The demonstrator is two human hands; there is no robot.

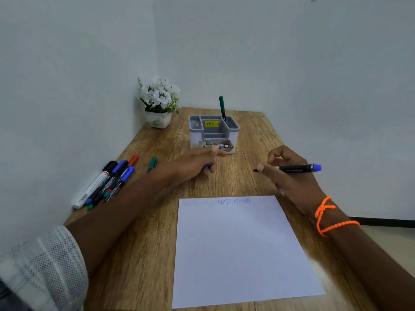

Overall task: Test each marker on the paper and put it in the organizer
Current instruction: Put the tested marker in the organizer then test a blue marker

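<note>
Right hand (289, 173) grips a blue marker (296, 168) level above the table (143, 254), bare tip toward the left hand (197, 162), blue end outward. Left hand appears to pinch a small blue piece, probably the cap (207, 165); blur prevents confirmation. Blue scribbles sit at the top edge of the paper (240, 250), so the test looks done and recapping seems to be the step in hand. Recommended: bring cap and tip together on one line, press fully home, then stand the marker in the organizer (214, 133) beside the green marker (222, 107). Both hands hover just beyond the paper, near the organizer. Remaining markers (107, 182) lie at the left wall.
</note>
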